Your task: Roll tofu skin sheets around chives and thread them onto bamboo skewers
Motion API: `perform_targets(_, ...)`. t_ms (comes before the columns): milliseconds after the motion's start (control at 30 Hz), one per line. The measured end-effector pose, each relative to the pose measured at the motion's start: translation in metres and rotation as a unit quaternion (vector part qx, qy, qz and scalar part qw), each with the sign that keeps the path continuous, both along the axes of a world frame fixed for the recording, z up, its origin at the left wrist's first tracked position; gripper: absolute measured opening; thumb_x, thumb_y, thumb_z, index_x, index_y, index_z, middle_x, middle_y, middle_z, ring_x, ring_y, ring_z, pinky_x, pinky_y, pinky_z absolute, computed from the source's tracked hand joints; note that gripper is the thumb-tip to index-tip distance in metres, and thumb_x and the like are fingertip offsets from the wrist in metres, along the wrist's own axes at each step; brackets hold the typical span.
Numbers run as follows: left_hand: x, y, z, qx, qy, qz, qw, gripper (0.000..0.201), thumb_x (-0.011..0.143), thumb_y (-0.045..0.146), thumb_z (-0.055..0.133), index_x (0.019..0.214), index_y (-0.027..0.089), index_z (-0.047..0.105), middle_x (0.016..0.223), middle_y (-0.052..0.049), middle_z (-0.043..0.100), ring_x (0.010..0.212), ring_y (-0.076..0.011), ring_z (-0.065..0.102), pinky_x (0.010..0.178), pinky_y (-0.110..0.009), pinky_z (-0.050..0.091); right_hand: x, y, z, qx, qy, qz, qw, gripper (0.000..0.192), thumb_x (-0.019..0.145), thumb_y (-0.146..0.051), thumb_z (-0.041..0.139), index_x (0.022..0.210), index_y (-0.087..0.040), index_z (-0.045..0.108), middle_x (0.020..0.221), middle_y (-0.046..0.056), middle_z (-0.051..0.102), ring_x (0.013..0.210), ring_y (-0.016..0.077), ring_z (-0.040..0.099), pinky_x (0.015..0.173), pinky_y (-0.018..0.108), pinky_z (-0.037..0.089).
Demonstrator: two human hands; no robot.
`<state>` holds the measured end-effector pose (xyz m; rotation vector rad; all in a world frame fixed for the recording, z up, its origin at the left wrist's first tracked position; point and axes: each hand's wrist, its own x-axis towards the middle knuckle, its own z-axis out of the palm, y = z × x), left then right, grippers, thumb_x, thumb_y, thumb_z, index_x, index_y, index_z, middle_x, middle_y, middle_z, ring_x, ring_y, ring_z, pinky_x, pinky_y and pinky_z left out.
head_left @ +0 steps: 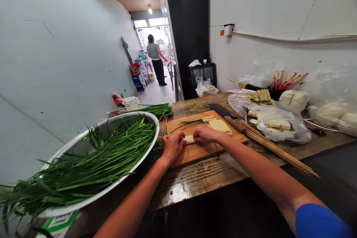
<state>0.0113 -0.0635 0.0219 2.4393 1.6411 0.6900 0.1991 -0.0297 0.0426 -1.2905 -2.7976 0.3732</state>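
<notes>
Right now we have both hands on a small pale tofu-skin roll (189,138) lying near the front left part of the wooden cutting board (200,150). Our left hand (172,147) curls its fingers over the roll's left end, and our right hand (205,134) closes its fingers over the right end, so both grip it. We judge the roll light, soft and pliable, likely to tear or unroll if squeezed, so it is best held gently at both ends. Further back on the board lie flat yellow sheets (219,125) and a few chive stalks (189,122), with a cleaver (223,112) at the board's far right corner. Left of the board sits a metal basin (83,145) of chives; right of it lie bamboo skewers (276,149). Our fingers hide most of the roll, so we cannot tell what is inside.
</notes>
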Motion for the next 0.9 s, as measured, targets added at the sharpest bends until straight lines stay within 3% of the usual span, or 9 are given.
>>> perform_targets(167,-0.003,-0.004,-0.002,0.065,0.084,-0.101,0.989,0.024,0.087,0.020,0.043,0.081,0.023,0.066,0.089,-0.001,0.064,0.089,-0.0169,0.053,0.083,-0.037,0.020,-0.001,-0.003,0.005,0.033,0.000,0.021,0.999,0.021,0.074,-0.015,0.050,0.075,-0.013,0.071,0.071,0.007,0.068,0.062,0.0132,0.055,0.053,0.021,0.030)
perform_targets(267,-0.004,-0.004,-0.001,0.093,0.113,-0.124,0.981,0.022,0.087,0.022,0.045,0.079,0.022,0.066,0.095,-0.002,0.061,0.093,-0.0176,0.051,0.084,-0.037,0.021,-0.002,-0.010,0.006,0.054,-0.013,0.014,0.998,0.025,0.079,-0.015,0.046,0.078,-0.013,0.071,0.077,0.009,0.068,0.069,0.0155,0.058,0.059,0.022,0.034)
perform_targets(433,-0.005,0.004,-0.005,0.078,0.116,-0.125,0.982,0.023,0.087,0.023,0.046,0.079,0.023,0.068,0.082,-0.001,0.063,0.085,-0.0167,0.052,0.077,-0.034,0.023,-0.007,-0.018,-0.006,0.135,-0.042,-0.028,0.990,0.026,0.083,-0.015,0.043,0.083,-0.010,0.068,0.086,0.014,0.065,0.080,0.0195,0.058,0.068,0.026,0.037)
perform_targets(667,-0.003,0.010,0.003,0.031,0.093,-0.120,0.988,0.026,0.086,0.019,0.045,0.079,0.024,0.069,0.078,0.000,0.068,0.080,-0.0159,0.057,0.079,-0.036,0.022,-0.004,-0.028,-0.028,0.253,-0.010,-0.004,0.968,0.021,0.086,-0.018,0.044,0.084,-0.012,0.064,0.088,0.012,0.059,0.087,0.0207,0.050,0.073,0.031,0.036)
perform_targets(900,-0.001,0.006,0.002,0.000,0.016,-0.036,0.999,0.020,0.082,0.023,0.051,0.081,0.026,0.070,0.092,0.000,0.071,0.090,-0.0180,0.060,0.085,-0.037,0.023,0.001,-0.019,-0.029,0.235,-0.024,0.014,0.972,0.023,0.087,-0.019,0.043,0.082,-0.011,0.065,0.085,0.012,0.059,0.086,0.0204,0.050,0.072,0.031,0.034)
